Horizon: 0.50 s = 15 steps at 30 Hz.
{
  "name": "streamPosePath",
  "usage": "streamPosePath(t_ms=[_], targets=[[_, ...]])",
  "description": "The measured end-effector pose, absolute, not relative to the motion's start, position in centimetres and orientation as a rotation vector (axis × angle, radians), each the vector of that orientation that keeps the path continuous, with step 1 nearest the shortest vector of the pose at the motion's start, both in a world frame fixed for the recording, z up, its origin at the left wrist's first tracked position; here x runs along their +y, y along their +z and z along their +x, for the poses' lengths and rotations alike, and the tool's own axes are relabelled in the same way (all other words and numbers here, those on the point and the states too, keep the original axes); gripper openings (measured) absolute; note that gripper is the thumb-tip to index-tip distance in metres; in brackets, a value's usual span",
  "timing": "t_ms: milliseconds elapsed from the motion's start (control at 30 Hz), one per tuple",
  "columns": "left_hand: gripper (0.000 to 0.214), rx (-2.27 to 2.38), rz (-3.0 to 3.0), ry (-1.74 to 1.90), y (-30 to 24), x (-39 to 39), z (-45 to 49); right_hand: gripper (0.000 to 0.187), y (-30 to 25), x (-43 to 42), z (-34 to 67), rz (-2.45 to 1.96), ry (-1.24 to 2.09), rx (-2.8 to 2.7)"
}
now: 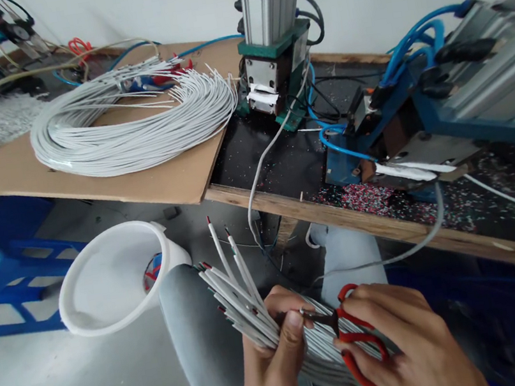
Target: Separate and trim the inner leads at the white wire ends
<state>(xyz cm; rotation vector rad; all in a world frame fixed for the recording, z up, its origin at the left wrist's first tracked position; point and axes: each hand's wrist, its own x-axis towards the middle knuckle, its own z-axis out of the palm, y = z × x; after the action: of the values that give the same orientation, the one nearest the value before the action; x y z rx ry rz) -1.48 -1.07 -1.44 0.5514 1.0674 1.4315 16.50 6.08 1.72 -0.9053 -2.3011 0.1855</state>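
A bundle of white cables (242, 302) is wrapped in my left hand (276, 351), their ends fanning up and to the left. Dark and red wire tips show at several of those ends. My right hand (400, 339) grips red-handled scissors (364, 338), fingers through the loops. Their dark blades point left and reach my left thumb and fingertips, against the bundle; what lies between the blades is hidden by my fingers. Below the scissors, the rest of the cable coil (328, 343) curves across my lap.
On the bench, a large coil of white cable (133, 140) lies on cardboard (179, 188). Two pneumatic presses, one upright (266, 56) and one tilted (456, 99), stand beside red and white scraps (369, 195). A white bucket (73, 304) and blue stool (19, 280) are on the floor.
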Motion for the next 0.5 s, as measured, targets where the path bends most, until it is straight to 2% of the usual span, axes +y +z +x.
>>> streamPosePath(t_ms=[300,500], targets=[[0.032,1.163,0.316,1.415,0.7,-0.6,-1.0,0.008,1.5,6.8,16.5,-0.786,0.148,-2.323],[0.015,1.125,0.504,1.440,0.2,-0.5,-1.5,0.008,1.6,6.7,16.4,-0.795,0.175,-2.330]])
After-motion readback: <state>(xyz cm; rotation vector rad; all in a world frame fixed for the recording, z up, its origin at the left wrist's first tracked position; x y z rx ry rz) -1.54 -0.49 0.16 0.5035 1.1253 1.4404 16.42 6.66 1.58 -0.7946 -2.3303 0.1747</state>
